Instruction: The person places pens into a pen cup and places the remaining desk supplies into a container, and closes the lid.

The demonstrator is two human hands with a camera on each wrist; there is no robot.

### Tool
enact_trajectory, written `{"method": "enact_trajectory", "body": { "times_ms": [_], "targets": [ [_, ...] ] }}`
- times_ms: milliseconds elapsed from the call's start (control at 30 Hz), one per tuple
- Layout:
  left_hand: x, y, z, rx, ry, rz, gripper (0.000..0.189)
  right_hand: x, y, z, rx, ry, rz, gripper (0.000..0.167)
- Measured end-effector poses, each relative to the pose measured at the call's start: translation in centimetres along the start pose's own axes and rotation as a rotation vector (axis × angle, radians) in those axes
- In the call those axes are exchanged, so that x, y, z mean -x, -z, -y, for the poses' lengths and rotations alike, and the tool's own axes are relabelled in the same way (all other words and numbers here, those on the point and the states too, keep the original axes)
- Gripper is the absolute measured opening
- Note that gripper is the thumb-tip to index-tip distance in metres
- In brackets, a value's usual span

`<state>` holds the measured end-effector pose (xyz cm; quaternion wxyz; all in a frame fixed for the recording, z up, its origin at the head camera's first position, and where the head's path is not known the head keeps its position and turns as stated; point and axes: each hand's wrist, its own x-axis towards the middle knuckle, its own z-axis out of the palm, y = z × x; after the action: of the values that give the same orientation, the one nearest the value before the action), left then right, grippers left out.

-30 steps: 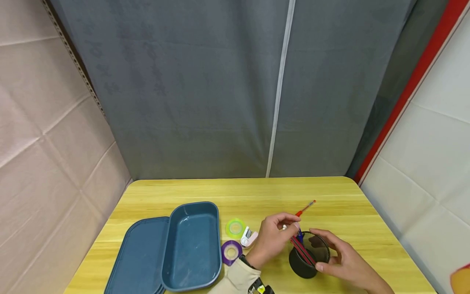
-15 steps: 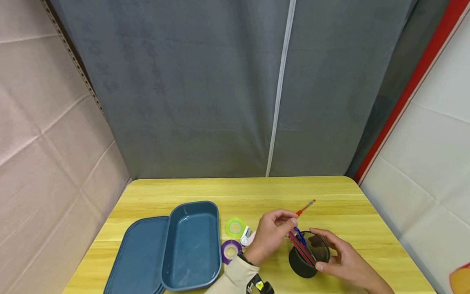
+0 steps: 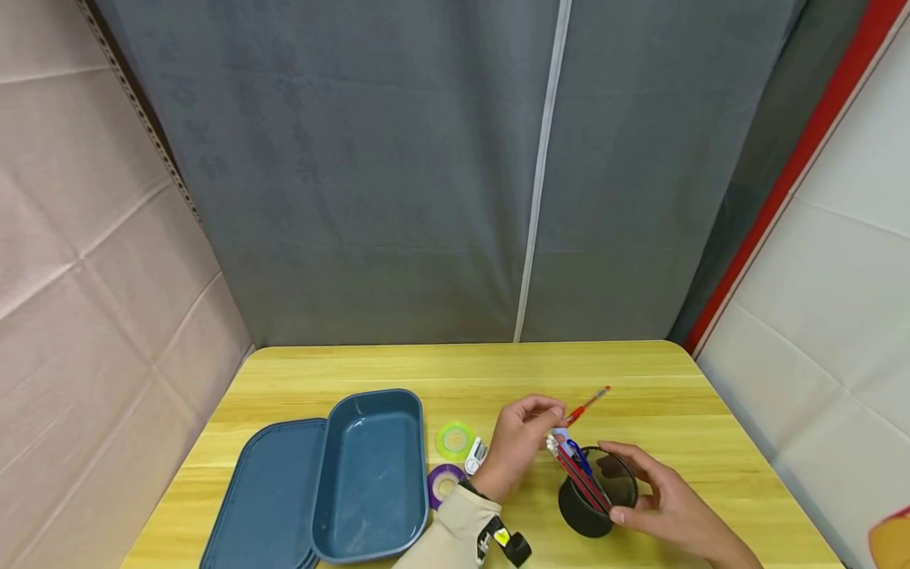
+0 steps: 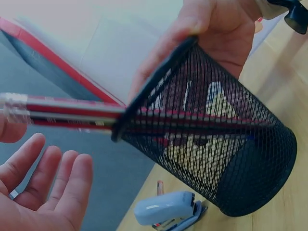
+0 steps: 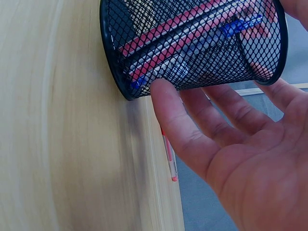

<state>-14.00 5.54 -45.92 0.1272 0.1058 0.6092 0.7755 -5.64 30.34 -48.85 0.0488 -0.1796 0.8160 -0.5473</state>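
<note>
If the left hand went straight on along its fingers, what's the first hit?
Likely the red pen, just beyond the left hand in the head view. Height is unclear: the hand may pass over it.

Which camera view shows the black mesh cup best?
Left wrist view: the black mesh cup shows large, rim to base. The head view shows it smaller, partly behind the right hand; the right wrist view crops it at the top edge.

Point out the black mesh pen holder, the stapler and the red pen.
Black mesh pen holder (image 4: 211, 139), left wrist view: side wall.
Stapler (image 4: 164, 208), left wrist view: top cover.
Red pen (image 3: 577, 413), head view: red grip.
</note>
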Motion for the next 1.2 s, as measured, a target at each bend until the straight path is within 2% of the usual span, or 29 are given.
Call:
{"method": "enact_trajectory", "body": {
  "times_ms": [100,200,300,500,567,767,967,1200],
  "targets": [
    [-0.5,0.2,0.6,0.059,0.003,-0.02,0.021,0.0,0.0,-0.1,-0.003,0.006,-0.001,0.067],
    [-1.2,0.3,1.3,0.057,-0.011,-0.049,0.02,0.0,0.0,-0.1,-0.001,0.013,-0.001,0.067],
    [-1.9,0.5,2.0,-0.002,-0.038,-0.088,0.018,-0.1,0.1,-0.1,0.009,0.011,-0.005,0.067],
    [-3.3,0.4,3.4,-0.2,-0.102,-0.149,0.013,-0.1,0.1,-0.1,0.01,0.013,0.001,0.067],
    [-3.7,0.2,3.9,-0.224,-0.119,-0.15,0.014,-0.1,0.1,-0.1,0.01,0.012,0.0,0.067],
    [-4.9,0.0,5.4,-0.216,-0.111,-0.135,0.02,-0.1,0.0,-0.2,0.013,0.016,0.0,0.068],
    [-5.5,-0.1,6.3,-0.243,-0.089,-0.12,0.024,-0.2,-0.1,-0.2,0.004,0.01,0.003,0.067],
    [-5.9,-0.2,7.1,-0.302,-0.071,-0.131,0.033,-0.1,0.0,-0.2,0.006,0.004,0.0,0.067]
  ]
}}
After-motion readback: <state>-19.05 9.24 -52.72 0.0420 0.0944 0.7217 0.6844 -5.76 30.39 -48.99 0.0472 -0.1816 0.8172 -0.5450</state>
